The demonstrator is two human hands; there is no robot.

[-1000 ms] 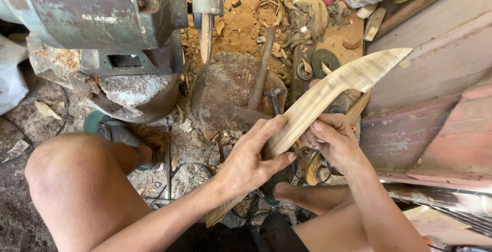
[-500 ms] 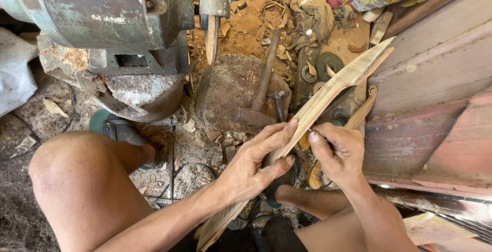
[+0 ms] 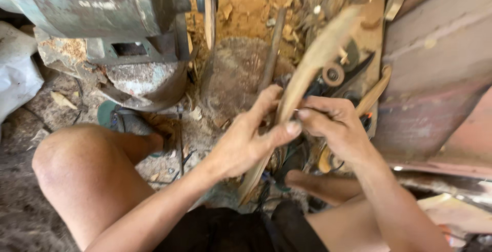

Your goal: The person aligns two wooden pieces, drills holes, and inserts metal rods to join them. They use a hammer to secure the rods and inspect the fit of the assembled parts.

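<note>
I hold a long, curved, pale wooden piece (image 3: 312,62) shaped like a blade; it is blurred with motion and runs from upper right down past my lap. My left hand (image 3: 246,139) grips its middle from the left, thumb across the front. My right hand (image 3: 335,126) pinches its edge from the right, fingertips meeting my left thumb. The lower end (image 3: 251,185) of the wood shows below my hands.
A grey-green motor-driven machine (image 3: 102,6) with a narrow upright belt (image 3: 210,16) stands at the upper left. A round wooden block (image 3: 241,72), metal rod (image 3: 271,52), scattered tools and sawdust lie ahead. Reddish boards (image 3: 441,67) lean at the right. My knee (image 3: 77,165) is at lower left.
The wooden piece has turned from its broad face to nearly edge-on and swung more upright. Both hands have closed in together around its middle.
</note>
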